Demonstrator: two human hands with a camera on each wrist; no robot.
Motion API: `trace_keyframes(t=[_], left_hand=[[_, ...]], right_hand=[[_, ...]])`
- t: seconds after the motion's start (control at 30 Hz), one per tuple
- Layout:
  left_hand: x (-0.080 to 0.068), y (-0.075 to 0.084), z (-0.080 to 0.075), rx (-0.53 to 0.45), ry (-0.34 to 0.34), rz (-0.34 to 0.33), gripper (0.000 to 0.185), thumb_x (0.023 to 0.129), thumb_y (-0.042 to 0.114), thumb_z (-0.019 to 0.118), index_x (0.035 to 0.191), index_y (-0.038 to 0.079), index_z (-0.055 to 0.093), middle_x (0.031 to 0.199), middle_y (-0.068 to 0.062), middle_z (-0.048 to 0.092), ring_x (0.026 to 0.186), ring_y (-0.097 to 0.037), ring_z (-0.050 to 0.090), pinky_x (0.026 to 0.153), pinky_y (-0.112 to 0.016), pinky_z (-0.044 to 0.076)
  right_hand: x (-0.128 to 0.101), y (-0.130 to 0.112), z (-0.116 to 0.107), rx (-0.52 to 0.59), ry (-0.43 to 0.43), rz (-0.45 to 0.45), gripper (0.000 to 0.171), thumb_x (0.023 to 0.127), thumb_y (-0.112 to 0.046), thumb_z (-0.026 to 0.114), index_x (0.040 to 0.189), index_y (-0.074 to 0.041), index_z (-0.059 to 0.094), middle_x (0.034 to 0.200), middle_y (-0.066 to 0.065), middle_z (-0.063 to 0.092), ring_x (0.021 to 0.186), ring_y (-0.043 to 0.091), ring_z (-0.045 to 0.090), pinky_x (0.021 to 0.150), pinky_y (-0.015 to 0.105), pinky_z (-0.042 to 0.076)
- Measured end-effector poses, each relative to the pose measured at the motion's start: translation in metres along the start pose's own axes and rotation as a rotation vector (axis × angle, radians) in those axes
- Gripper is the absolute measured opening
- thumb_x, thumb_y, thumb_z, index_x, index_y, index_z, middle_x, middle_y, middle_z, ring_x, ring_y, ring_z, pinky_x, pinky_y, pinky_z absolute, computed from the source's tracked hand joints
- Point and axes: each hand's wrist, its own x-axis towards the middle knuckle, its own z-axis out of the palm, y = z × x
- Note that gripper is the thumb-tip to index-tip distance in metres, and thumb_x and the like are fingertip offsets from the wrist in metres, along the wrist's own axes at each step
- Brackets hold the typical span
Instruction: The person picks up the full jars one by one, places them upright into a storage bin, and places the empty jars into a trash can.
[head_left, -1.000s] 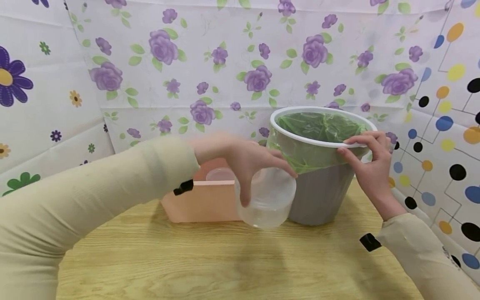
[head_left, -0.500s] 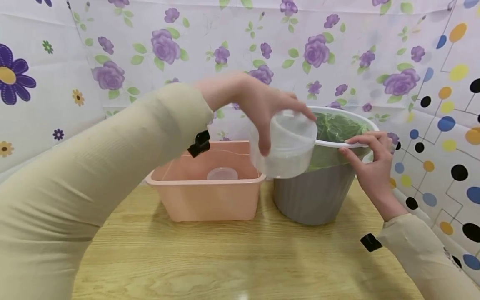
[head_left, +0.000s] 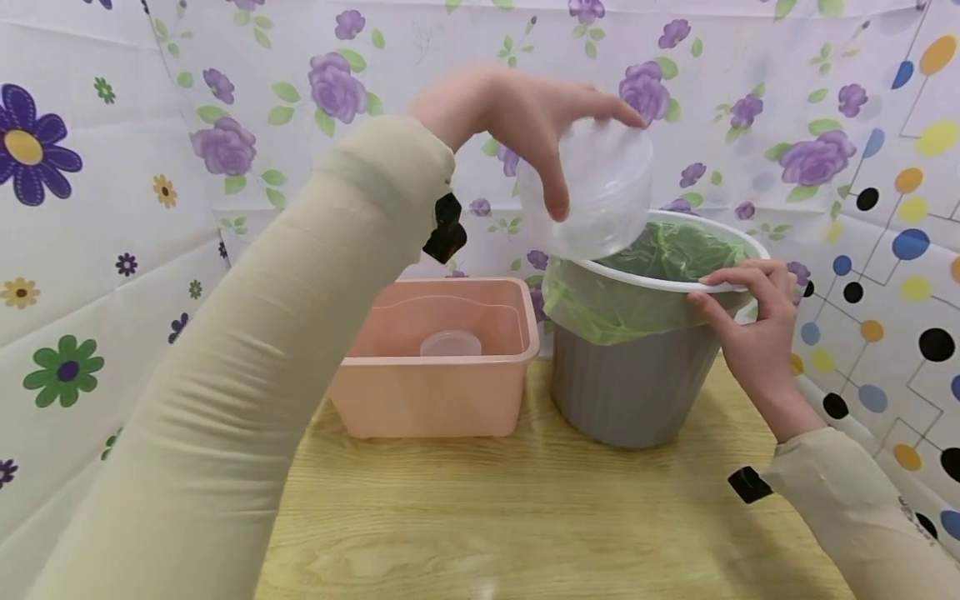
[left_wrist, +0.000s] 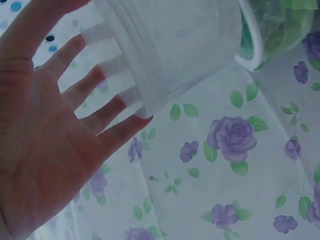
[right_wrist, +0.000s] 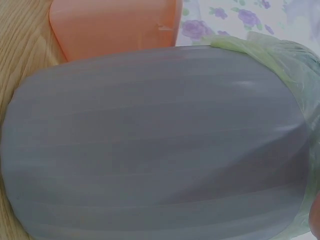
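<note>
My left hand (head_left: pixel 517 112) grips a clear plastic container (head_left: pixel 588 192) from above, thumb on the near side and fingers curled over the far side; from the left wrist view my fingers (left_wrist: pixel 107 67) show through its translucent wall. The container is raised in the air, tilted, its long axis running on a slant. I cannot tell for certain which end is the open one. Its lower end hangs just over the near-left part of the white rim (head_left: pixel 660 283) of the grey bin (head_left: pixel 630 387), which stands below and to the right of that hand. A green bag (head_left: pixel 600 304) lines the bin and folds out over the rim. My right hand (head_left: pixel 750 325) holds the bin at its right side, fingers hooked over the rim and thumb pressing against the bag below it; the right wrist view shows the bin's ribbed grey wall (right_wrist: pixel 155 145) close up. Below my left hand and to its left sits a pink tub (head_left: pixel 431 392) on the wooden table (head_left: pixel 525 517), just beside the bin. A small clear lid (head_left: pixel 450 342) lies inside the tub.
</note>
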Motion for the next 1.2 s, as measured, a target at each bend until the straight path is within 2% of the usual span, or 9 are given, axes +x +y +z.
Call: trace_keyframes(t=[0.1, 0.23, 0.37, 0.43, 0.5, 0.77, 1.03, 1.2], left_hand=[[0.005, -0.007, -0.003, -0.003, 0.057, -0.033, 0.113, 0.073, 0.035, 0.087, 0.156, 0.045, 0.011, 0.168, 0.008, -0.002, 0.154, -0.02, 0.006, 0.12, -0.047, 0.031], [0.014, -0.013, -0.001, -0.015, 0.098, -0.068, 0.112, 0.073, 0.037, 0.087, 0.155, 0.048, 0.011, 0.168, 0.008, -0.002, 0.152, -0.021, 0.012, 0.117, -0.047, 0.035], [0.025, -0.017, 0.007, -0.043, 0.14, -0.062, 0.113, 0.073, 0.036, 0.086, 0.156, 0.047, 0.01, 0.168, 0.006, 0.0, 0.152, -0.019, 0.013, 0.119, -0.046, 0.032], [0.031, -0.017, 0.012, -0.057, 0.152, -0.056, 0.115, 0.073, 0.034, 0.087, 0.156, 0.045, 0.008, 0.168, 0.005, -0.001, 0.154, -0.017, 0.009, 0.12, -0.045, 0.029], [0.038, -0.017, 0.019, -0.075, 0.163, -0.052, 0.117, 0.073, 0.031, 0.088, 0.157, 0.045, 0.007, 0.168, 0.005, -0.002, 0.154, -0.017, 0.008, 0.12, -0.044, 0.031], [0.06, -0.01, 0.042, -0.036, 0.164, -0.018, 0.12, 0.071, 0.023, 0.089, 0.156, 0.044, 0.008, 0.166, 0.005, 0.003, 0.154, -0.017, 0.012, 0.113, -0.038, 0.041], [0.071, -0.008, 0.057, 0.02, 0.204, 0.033, 0.118, 0.07, 0.022, 0.09, 0.156, 0.04, 0.011, 0.164, 0.003, 0.007, 0.153, -0.019, 0.014, 0.115, -0.037, 0.038], [0.075, -0.007, 0.063, 0.051, 0.159, 0.051, 0.117, 0.071, 0.019, 0.089, 0.156, 0.041, 0.012, 0.165, 0.003, 0.007, 0.153, -0.021, 0.013, 0.115, -0.04, 0.039]], right_hand=[[0.001, 0.001, -0.001, -0.01, -0.001, 0.006, 0.026, 0.08, -0.007, 0.081, 0.094, 0.01, 0.067, 0.099, -0.023, 0.049, 0.102, -0.002, 0.041, 0.099, 0.023, 0.022], [0.001, 0.002, -0.002, -0.011, 0.0, 0.007, 0.025, 0.08, -0.006, 0.081, 0.094, 0.01, 0.067, 0.099, -0.023, 0.049, 0.103, -0.001, 0.041, 0.1, 0.024, 0.022], [-0.001, 0.003, 0.0, -0.009, -0.002, 0.0, 0.025, 0.08, -0.005, 0.081, 0.094, 0.01, 0.067, 0.099, -0.023, 0.049, 0.103, -0.001, 0.041, 0.101, 0.026, 0.022], [-0.001, 0.002, 0.001, -0.01, -0.006, -0.001, 0.025, 0.08, -0.005, 0.081, 0.095, 0.009, 0.067, 0.1, -0.023, 0.049, 0.104, -0.001, 0.041, 0.102, 0.027, 0.022], [-0.002, 0.001, 0.002, -0.011, -0.008, 0.0, 0.024, 0.08, -0.005, 0.08, 0.095, 0.009, 0.067, 0.1, -0.023, 0.049, 0.104, -0.001, 0.041, 0.102, 0.027, 0.021], [-0.003, -0.005, 0.004, -0.001, -0.011, -0.006, 0.025, 0.08, -0.005, 0.08, 0.094, 0.01, 0.067, 0.099, -0.023, 0.05, 0.103, -0.002, 0.042, 0.101, 0.026, 0.022], [-0.004, -0.005, 0.004, 0.003, -0.013, -0.005, 0.025, 0.08, -0.004, 0.08, 0.094, 0.011, 0.066, 0.1, -0.024, 0.05, 0.104, -0.001, 0.041, 0.1, 0.025, 0.022], [-0.004, -0.006, 0.004, -0.001, -0.006, -0.007, 0.025, 0.079, -0.003, 0.08, 0.094, 0.011, 0.066, 0.099, -0.024, 0.049, 0.103, -0.002, 0.041, 0.1, 0.024, 0.023]])
